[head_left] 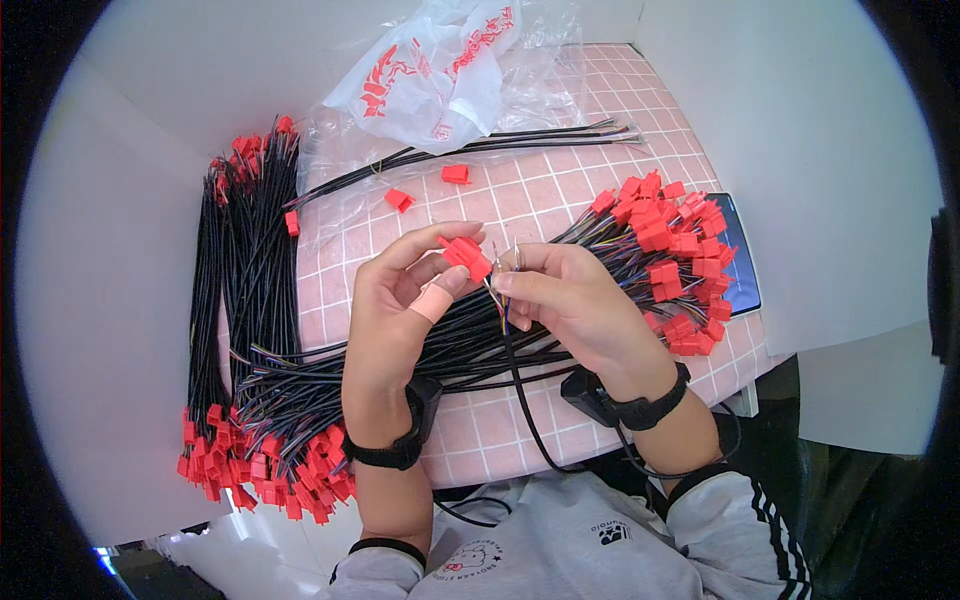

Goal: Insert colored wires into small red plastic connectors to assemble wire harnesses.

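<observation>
Across the counter [330, 290], black cable bundles [255, 270] at left and centre are bearing red connectors, probably finished; upper-centre cables [440, 152] are apparently waiting; centrally, left fingers [425, 238] are pinching a red connector [465, 258], right fingers [532, 287] its thin wires [505, 313], seemingly not all inserted.

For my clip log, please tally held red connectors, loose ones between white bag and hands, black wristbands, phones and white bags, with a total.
Held connector: 1
Loose connectors: 2
Wristbands: 2
Phone: 1
White bag: 1
Total: 7
</observation>
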A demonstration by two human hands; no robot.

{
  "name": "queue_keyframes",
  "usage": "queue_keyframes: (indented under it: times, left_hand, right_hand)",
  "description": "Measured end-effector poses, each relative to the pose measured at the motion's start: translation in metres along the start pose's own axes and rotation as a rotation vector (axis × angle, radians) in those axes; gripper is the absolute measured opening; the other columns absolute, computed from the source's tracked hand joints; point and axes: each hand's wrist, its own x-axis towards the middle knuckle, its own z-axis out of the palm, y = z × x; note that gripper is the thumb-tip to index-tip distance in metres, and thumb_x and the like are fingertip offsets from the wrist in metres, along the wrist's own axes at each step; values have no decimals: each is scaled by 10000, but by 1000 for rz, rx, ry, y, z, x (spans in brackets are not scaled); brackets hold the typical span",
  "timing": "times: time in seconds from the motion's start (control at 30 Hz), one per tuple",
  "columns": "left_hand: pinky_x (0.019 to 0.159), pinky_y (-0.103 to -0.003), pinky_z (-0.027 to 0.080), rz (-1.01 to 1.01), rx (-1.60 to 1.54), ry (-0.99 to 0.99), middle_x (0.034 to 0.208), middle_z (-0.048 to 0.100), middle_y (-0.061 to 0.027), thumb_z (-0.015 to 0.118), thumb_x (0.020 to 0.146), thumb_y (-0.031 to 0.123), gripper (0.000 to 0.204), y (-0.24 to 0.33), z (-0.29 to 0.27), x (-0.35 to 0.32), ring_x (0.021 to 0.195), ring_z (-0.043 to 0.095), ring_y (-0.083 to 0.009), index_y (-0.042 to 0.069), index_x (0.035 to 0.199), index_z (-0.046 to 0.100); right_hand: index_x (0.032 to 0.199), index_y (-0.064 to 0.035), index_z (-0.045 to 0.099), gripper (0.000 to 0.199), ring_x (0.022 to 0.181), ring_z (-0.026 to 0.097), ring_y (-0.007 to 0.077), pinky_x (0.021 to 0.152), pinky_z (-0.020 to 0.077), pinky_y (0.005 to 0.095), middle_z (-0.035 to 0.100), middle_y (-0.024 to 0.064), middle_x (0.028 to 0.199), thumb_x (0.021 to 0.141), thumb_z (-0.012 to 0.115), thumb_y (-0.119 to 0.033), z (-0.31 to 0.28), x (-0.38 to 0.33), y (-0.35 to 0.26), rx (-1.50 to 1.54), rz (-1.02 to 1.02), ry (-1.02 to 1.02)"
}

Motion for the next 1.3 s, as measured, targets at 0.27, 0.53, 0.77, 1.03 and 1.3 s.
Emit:
queue_keyframes:
  times: [0.27, 0.53, 0.77, 1.03, 1.3]
  left_hand:
    - [804, -305, 461, 3, -21, 23, 1049, 532, -159, 509, 756, -19, 319, 0, 2, -1, 923, 545, -182, -52, 1073, 497]
    - [815, -327, 461, -17, -180, 46, 1084, 508, -158, 509, 773, 28, 335, 0, -4, 1, 975, 525, -193, -41, 1099, 469]
    - [818, -330, 456, -34, -256, -18, 1094, 498, -154, 504, 781, 35, 341, 1, -6, -2, 947, 535, -182, -42, 1108, 446]
    - [812, -332, 460, -76, -245, -19, 1090, 497, -164, 503, 782, 33, 342, 3, -5, -2, 935, 543, -189, -49, 1108, 443]
    - [813, -335, 462, -56, -251, -38, 1083, 502, -166, 508, 776, 31, 341, 2, -5, -2, 935, 545, -193, -52, 1102, 451]
  right_hand:
    - [798, -17, 573, 132, 551, 455, 56, 509, 372, 181, 522, -10, 669, 788, 576, -148, 2, 0, -3, -112, -74, 30]
    - [782, -21, 540, 132, 632, 495, 76, 547, 405, 211, 536, 26, 738, 818, 524, -147, -2, -2, -9, 39, -18, 5]
    - [705, -32, 499, 134, 607, 464, 82, 547, 383, 216, 495, 21, 678, 779, 536, -137, 0, -5, -10, 55, 40, -124]
    - [685, -26, 499, 134, 596, 440, 78, 547, 367, 207, 477, 11, 662, 772, 535, -121, 0, -6, -10, -37, 26, -170]
    - [690, -24, 498, 123, 584, 437, 71, 533, 361, 197, 479, 14, 663, 777, 527, -106, 1, -6, -8, -104, 6, -153]
